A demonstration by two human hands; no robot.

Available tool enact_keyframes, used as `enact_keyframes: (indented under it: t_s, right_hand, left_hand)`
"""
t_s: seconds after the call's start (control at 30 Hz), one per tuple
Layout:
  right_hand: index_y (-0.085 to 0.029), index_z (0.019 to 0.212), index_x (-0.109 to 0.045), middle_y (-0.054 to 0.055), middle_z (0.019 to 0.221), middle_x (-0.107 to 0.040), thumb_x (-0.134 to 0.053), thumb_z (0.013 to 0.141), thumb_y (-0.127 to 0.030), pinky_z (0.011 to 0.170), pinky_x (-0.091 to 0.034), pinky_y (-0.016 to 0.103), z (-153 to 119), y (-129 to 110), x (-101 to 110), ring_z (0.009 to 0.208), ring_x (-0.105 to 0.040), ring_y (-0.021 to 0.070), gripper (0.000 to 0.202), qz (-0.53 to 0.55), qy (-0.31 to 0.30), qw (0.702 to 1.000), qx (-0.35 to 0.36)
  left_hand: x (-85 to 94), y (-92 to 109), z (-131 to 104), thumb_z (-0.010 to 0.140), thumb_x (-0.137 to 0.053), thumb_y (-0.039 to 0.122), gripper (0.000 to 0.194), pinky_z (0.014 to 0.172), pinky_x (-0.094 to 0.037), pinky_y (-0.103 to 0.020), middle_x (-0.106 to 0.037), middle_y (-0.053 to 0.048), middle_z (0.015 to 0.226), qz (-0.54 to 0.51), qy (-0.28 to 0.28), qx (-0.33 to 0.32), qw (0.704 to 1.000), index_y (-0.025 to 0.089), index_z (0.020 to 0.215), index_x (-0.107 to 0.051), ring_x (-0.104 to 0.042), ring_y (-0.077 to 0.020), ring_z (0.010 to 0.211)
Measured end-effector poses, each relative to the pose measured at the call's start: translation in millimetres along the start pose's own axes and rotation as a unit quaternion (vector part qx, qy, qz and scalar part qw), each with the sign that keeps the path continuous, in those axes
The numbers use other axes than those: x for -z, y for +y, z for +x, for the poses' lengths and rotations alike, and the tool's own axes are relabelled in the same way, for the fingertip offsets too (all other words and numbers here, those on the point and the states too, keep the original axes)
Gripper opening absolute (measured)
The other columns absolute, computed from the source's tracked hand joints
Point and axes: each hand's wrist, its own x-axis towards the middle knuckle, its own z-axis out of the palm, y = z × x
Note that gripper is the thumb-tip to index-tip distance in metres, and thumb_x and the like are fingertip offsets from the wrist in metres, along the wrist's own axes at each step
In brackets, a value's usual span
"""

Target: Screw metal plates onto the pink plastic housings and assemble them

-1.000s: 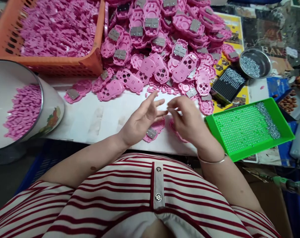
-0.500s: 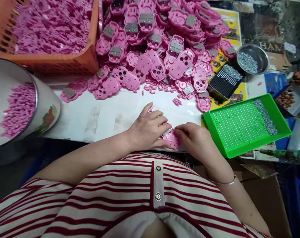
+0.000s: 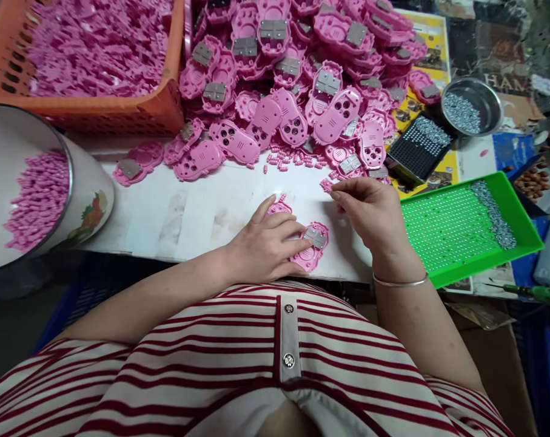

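Near the table's front edge my left hand point(image 3: 268, 246) lies palm down, its fingers spread over two pink casings. One pink casing point(image 3: 311, 258) with a grey metal plate shows at its fingertips; part of another pink casing point(image 3: 279, 206) shows above its fingers. To the right my right hand point(image 3: 370, 209) is pinched at a small pink part point(image 3: 326, 184) on the white table surface point(image 3: 197, 209). Several tiny pink pieces point(image 3: 297, 159) lie just beyond, in front of a heap of pink casings point(image 3: 265, 115).
An orange basket point(image 3: 115, 115) of pink parts stands at back left, above a white pot point(image 3: 90, 188) of pink pieces. On the right are a green tray point(image 3: 477, 267), a black tray point(image 3: 413, 149), a metal bowl point(image 3: 495, 112) with small metal pieces, and a green-handled tool point(image 3: 536, 293).
My right hand has moved away from the casing, up to the small pink part. The casing under my left fingertips has turned, and its metal plate now shows more fully.
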Motion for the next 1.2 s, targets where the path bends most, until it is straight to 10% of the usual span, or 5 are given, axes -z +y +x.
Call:
enact_keyframes:
  t_s: [0.47,0.77,1.2]
  right_hand:
    - [-0.015,0.099,-0.074,0.015,0.100,-0.071,-0.054,0.085,-0.022,0.080,-0.045,0.040,14,8,-7,0.089,-0.062,0.0268,0.025,-0.356,0.007,0.933,0.057]
    - [-0.020,0.095,-0.071,0.003,0.087,-0.072,-0.066,0.079,-0.024,0.073,-0.051,0.033,-7,9,0,0.075,-0.062,0.0151,0.018,-0.055,0.066,0.993,0.080]
    - [-0.018,0.090,-0.074,0.002,0.084,-0.074,-0.070,0.072,-0.025,0.069,-0.051,0.030,-11,-6,-12,0.069,-0.063,0.0119,0.020,0.083,-0.042,0.996,-0.010]
  left_hand:
    - [-2.8,2,-1,0.092,-0.058,0.048,0.031,0.119,-0.018,-0.062,-0.071,-0.004,0.114,0.018,0.024,0.036,0.999,0.029,0.113,-0.072,-0.058,-0.0261,0.114]
    - [9.5,-4,1,0.090,-0.064,0.044,0.028,0.114,-0.024,-0.055,-0.071,-0.005,0.115,0.037,0.143,0.152,0.977,0.026,0.111,-0.069,-0.059,-0.0257,0.110]
    - [9.0,-3,-17,0.085,-0.064,0.055,0.048,0.094,-0.034,-0.047,-0.068,-0.010,0.114,0.034,0.024,0.249,0.968,0.020,0.118,-0.065,-0.057,-0.0292,0.104]
